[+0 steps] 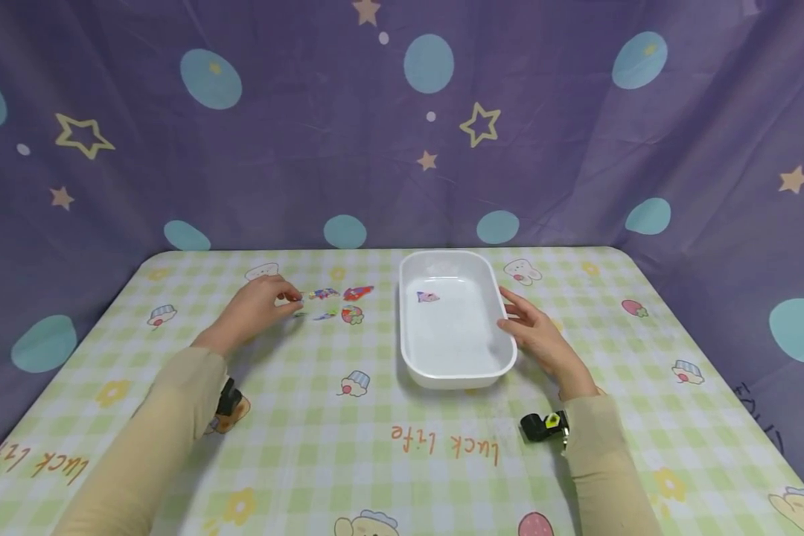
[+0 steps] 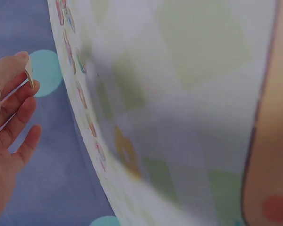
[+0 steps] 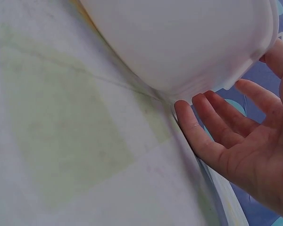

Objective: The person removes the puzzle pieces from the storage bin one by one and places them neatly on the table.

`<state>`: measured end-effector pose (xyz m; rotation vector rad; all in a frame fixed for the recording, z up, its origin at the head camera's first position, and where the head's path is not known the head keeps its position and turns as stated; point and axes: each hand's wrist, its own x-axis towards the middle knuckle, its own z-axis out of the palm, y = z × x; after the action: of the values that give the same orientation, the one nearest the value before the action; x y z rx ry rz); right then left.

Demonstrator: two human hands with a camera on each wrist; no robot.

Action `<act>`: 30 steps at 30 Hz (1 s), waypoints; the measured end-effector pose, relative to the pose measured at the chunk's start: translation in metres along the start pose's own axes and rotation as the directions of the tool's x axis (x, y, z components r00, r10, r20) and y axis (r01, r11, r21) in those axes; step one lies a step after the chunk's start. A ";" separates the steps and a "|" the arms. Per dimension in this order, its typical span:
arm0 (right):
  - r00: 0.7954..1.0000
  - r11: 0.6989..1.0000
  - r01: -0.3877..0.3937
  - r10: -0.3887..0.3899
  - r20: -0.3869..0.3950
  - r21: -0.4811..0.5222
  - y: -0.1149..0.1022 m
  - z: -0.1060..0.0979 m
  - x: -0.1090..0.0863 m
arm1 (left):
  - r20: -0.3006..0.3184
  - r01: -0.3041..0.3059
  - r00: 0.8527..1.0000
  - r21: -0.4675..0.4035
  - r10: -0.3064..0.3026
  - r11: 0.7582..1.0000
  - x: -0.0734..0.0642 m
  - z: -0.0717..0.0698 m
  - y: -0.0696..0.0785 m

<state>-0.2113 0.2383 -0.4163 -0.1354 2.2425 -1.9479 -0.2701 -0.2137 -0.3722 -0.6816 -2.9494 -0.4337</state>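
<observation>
My left hand (image 1: 257,307) is above the left part of the table, pinching a small thin flat cutout (image 2: 29,73) between thumb and fingertips. Its pale edge faces the left wrist view, so its picture is hidden. Close by lie several colourful flat cutouts, among them a red one (image 1: 358,293) and a blue-green one (image 1: 324,316). A white rectangular plastic tray (image 1: 452,368) stands right of them, with a pink fish-shaped cutout (image 1: 428,297) on its floor. At the tray's right side, my right hand (image 1: 536,335) holds the wall, thumb at the rim and fingers along the outside.
A green-and-white checked cloth (image 1: 402,476) printed with cupcakes, flowers and lettering covers the table. Behind the table's far edge hangs a purple curtain (image 1: 308,149) with stars and blue ovals. Black wrist cameras (image 1: 543,426) sit under both forearms.
</observation>
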 end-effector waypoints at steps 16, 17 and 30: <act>1.000 1.000 -0.006 0.006 0.005 0.013 0.001 0.000 0.001 | 0.079 0.033 0.996 0.042 -0.036 0.999 -0.006 0.007 -0.031; 1.000 1.000 -0.005 0.005 0.005 0.014 0.001 -0.001 0.001 | 0.083 0.035 0.996 0.044 -0.039 0.998 -0.006 0.007 -0.031; 0.999 0.999 -0.032 0.031 -0.016 -0.021 0.001 0.000 0.001 | 0.150 0.086 0.984 0.082 -0.097 0.993 -0.005 0.011 -0.035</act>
<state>-0.2127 0.2383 -0.4176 -0.0878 2.2614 -1.9163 -0.2817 -0.2427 -0.3922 -0.5979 -3.1336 -0.2878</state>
